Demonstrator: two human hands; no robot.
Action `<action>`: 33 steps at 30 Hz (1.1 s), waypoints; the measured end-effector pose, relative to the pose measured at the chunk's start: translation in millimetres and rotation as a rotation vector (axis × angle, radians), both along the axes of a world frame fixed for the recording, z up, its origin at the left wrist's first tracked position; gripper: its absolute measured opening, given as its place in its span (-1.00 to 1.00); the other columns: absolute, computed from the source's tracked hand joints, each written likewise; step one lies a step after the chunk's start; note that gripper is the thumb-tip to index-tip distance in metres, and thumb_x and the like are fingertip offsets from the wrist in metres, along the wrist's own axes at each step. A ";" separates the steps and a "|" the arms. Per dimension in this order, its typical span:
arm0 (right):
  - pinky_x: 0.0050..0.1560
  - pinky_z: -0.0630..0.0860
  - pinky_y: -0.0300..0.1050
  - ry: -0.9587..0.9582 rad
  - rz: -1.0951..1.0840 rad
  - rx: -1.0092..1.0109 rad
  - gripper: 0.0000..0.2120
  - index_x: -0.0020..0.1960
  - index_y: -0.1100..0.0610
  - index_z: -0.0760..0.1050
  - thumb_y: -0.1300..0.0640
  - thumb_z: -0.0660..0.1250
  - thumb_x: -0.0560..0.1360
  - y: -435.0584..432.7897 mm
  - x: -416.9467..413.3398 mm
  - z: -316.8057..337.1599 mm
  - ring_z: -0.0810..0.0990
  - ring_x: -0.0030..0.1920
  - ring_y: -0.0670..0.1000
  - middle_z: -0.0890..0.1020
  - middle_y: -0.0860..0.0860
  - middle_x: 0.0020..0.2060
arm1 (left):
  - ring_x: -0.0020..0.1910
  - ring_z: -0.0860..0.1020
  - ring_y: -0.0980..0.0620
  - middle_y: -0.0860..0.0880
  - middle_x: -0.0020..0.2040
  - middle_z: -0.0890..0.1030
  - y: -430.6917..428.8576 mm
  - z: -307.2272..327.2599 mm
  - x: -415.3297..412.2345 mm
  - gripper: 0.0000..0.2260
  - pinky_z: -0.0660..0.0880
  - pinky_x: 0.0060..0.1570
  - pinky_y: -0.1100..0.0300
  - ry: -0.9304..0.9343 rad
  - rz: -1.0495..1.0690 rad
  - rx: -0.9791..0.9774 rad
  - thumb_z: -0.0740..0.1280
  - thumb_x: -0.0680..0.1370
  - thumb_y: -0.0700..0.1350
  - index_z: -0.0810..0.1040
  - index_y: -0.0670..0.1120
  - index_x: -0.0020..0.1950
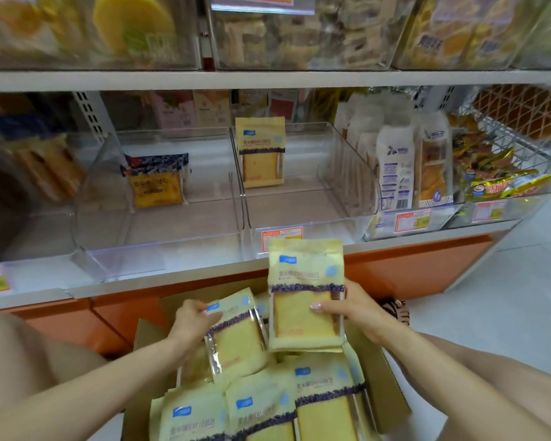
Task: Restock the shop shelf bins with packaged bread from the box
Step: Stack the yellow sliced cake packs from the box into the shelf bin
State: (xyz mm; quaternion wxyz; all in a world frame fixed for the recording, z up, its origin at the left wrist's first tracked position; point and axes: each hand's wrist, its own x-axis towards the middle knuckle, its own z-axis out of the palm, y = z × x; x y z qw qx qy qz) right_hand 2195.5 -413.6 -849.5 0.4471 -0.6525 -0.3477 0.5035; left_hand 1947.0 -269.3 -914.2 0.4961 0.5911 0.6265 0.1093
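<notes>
A cardboard box (pixel 392 386) on the floor holds several pale-yellow bread packs (pixel 261 405). My right hand (pixel 360 313) grips an upright bread pack (pixel 303 281) by its right edge, lifted above the box. My left hand (pixel 193 318) holds the top corner of a tilted bread pack (pixel 236 335) just over the pile. On the shelf, a clear middle bin (pixel 341 214) contains one matching bread pack (pixel 261 154) standing at its back. The clear bin (pixel 115 243) to its left holds a darker yellow pack (pixel 156 183).
Bins to the right hold white-and-blue packs (pixel 395 173) and gold-wrapped snacks (pixel 503 183). An upper shelf (pixel 268 79) carries full bins. The orange shelf base (pixel 420 268) stands behind the box. My knees flank the box, with white floor (pixel 506 297) at right.
</notes>
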 end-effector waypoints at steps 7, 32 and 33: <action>-0.06 0.57 -0.24 -0.037 -0.015 0.006 -0.59 0.17 0.05 0.49 0.26 0.48 0.37 -2.0 5.8 -1.6 0.65 0.04 -0.07 0.66 -0.03 0.05 | 0.17 0.46 -0.12 -0.16 0.21 0.50 -5.7 -28.9 -2.5 -0.45 0.41 0.25 -0.01 -0.086 0.049 -0.361 0.50 0.40 -0.18 0.32 -0.18 0.29; -0.18 0.51 -0.36 -0.131 0.044 -0.125 -0.62 0.07 -0.07 0.46 0.29 0.46 0.39 -4.3 7.6 -10.3 0.63 -0.04 -0.18 0.65 -0.10 0.00 | 0.20 0.38 -0.06 -0.04 0.21 0.47 -28.1 -36.1 14.3 -0.27 0.34 0.17 0.07 0.054 -0.242 0.014 0.54 0.32 -0.08 0.08 0.12 0.23; -0.17 0.50 -0.36 -0.135 0.048 -0.138 -0.62 0.08 -0.06 0.47 0.29 0.46 0.39 -5.2 8.1 -11.9 0.63 -0.02 -0.17 0.65 -0.09 0.01 | 0.19 0.41 -0.07 -0.09 0.25 0.44 -27.5 -36.5 18.9 -0.27 0.38 0.21 0.04 0.011 -0.209 -0.043 0.55 0.33 -0.12 0.08 0.09 0.23</action>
